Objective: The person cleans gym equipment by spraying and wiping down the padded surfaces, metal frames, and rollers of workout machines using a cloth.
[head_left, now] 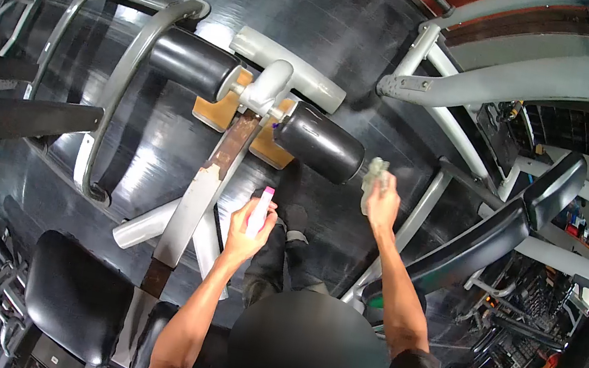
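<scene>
My left hand (pixel 244 234) is closed around a slim white bottle with a pink top (pixel 260 208), held upright above my legs. Between the fingers of my right hand (pixel 382 207) is a crumpled pale grey-green cloth (pixel 373 177), which hangs just off the outer end of the right black foam roller (pixel 323 142). A second black roller (pixel 194 64) sits on the other side of the same grey post. From there a metal beam (pixel 201 196) with worn brown patches runs back toward the padded seat (pixel 78 296).
A curved grey tube frame (pixel 125 88) stands on the left. At right is a black padded bench (pixel 471 239), with a thick grey machine arm (pixel 511 83) beyond it. Glossy dark flooring (pixel 336 17) lies around the machines.
</scene>
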Motion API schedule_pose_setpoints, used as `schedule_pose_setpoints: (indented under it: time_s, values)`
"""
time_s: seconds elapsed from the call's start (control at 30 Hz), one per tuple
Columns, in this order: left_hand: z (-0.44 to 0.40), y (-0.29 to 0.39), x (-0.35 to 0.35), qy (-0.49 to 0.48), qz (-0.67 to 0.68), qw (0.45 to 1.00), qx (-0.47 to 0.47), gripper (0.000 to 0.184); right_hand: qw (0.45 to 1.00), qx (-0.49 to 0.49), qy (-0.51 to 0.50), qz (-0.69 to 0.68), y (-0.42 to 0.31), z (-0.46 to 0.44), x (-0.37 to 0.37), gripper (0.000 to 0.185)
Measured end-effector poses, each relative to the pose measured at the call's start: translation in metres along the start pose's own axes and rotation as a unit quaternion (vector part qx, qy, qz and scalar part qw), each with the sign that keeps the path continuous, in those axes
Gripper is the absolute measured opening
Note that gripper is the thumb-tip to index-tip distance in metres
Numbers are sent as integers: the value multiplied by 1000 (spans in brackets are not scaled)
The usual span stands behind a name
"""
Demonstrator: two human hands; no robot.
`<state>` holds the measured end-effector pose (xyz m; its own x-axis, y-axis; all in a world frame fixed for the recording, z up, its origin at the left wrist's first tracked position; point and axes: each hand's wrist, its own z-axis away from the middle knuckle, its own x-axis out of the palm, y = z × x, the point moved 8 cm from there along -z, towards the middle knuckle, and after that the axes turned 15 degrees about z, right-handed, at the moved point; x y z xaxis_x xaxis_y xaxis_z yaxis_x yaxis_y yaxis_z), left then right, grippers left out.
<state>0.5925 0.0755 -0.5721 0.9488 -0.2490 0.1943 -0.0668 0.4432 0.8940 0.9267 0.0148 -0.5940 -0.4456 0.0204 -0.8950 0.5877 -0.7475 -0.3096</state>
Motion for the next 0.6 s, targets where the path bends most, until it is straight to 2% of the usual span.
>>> schedule_pose_setpoints:
  time_s: [0.03,0.1,0.17,0.2,0.23,0.3,0.37,0.43,0.47,0.6]
  values:
    - [-1,3,3,-8,-2,1000,0,13,998,4,43,-55,-6,0,-12,31]
    - [1,6,4,-5,-3,1000,-16,13,979,-77,135,-128,-46,6,-33,37]
    - [0,18,9,-23,-31,998,43,13,950,-204,211,-105,-101,17,-43,48]
    - [1,3,5,-19,-16,1000,-2,13,942,-257,207,-58,-129,21,-36,53]
    - [1,-1,5,-22,-18,1000,-4,13,930,-309,201,-11,-158,24,-24,57]
    - [1,3,7,-34,-32,998,47,12,893,-417,151,72,-213,22,14,56]
    - [0,4,7,-31,-46,997,49,10,873,-431,125,189,-227,22,67,51]
    - [1,-3,1,-6,-38,999,-16,12,881,-425,128,167,-223,21,68,46]
    - [1,-5,-2,1,-34,999,-23,11,876,-429,138,173,-215,23,65,50]
    - [-2,3,-3,7,-9,1000,11,11,891,-392,119,194,-136,28,40,62]
